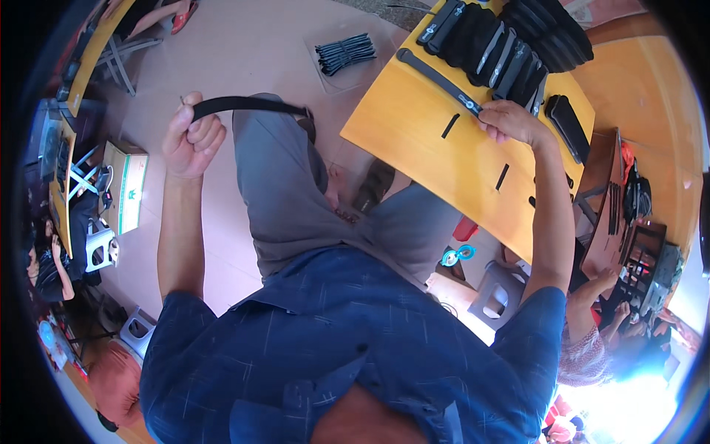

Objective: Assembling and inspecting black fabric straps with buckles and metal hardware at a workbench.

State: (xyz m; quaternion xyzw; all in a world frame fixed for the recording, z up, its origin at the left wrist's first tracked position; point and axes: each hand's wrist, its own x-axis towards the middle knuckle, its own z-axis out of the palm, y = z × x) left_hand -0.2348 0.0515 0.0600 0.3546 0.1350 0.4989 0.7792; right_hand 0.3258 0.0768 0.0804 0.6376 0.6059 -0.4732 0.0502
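Raised over the floor at the left, my left hand (196, 137) is closed around one end of a black strap (251, 104). The strap arches rightward above my knee, its far end hanging free. My right hand (514, 124) pinches the near end of a dark grey strap (433, 78) with a pale printed mark. That strap slants across the yellow table (399, 133), its rounded far end near the edge. Two short black strips (450, 126) lie apart on the tabletop by my right hand. Beyond them is a row of bundled black straps (488, 55).
A black stack (567, 127) lies at the table's right side. On the floor, a bundle of dark straps (345, 53) rests on a clear sheet. A grey stool (499, 294) stands near my right side, a white-and-green carton (129, 189) at the left. Other people sit on both sides.
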